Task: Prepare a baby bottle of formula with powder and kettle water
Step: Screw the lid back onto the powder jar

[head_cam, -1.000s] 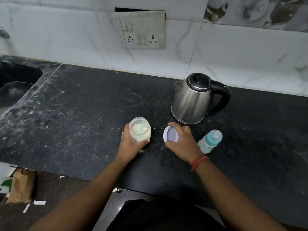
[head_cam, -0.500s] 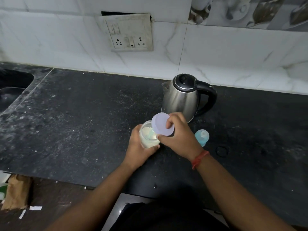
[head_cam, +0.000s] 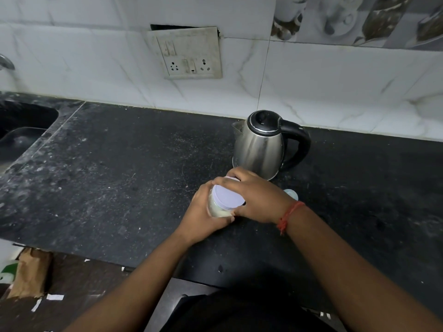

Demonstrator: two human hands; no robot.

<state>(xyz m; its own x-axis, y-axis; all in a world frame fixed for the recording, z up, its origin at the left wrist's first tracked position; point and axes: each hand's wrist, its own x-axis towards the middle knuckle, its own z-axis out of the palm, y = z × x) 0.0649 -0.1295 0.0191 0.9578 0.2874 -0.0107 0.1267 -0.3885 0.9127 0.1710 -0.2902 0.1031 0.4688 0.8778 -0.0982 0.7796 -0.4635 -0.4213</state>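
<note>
A small clear jar of pale formula powder (head_cam: 215, 209) stands on the black counter (head_cam: 119, 183), gripped around its side by my left hand (head_cam: 203, 212). A lilac lid (head_cam: 227, 196) now sits on top of the jar, and my right hand (head_cam: 259, 200) is clasped over its rim. Just behind my hands stands a steel kettle (head_cam: 259, 144) with a black lid and handle. The baby bottle (head_cam: 291, 194) with its pale blue cap peeks out behind my right wrist, mostly hidden.
A dark sink (head_cam: 21, 125) is set into the counter at far left. A wall socket plate (head_cam: 191, 53) hangs on the marble tiles behind. A brown paper bag (head_cam: 28, 271) lies on the floor at lower left, below the counter's front edge.
My right hand lifted the lilac lid from the counter, carried it left and set it onto the jar. The left hand kept hold of the jar. The camera view shifted slightly.
</note>
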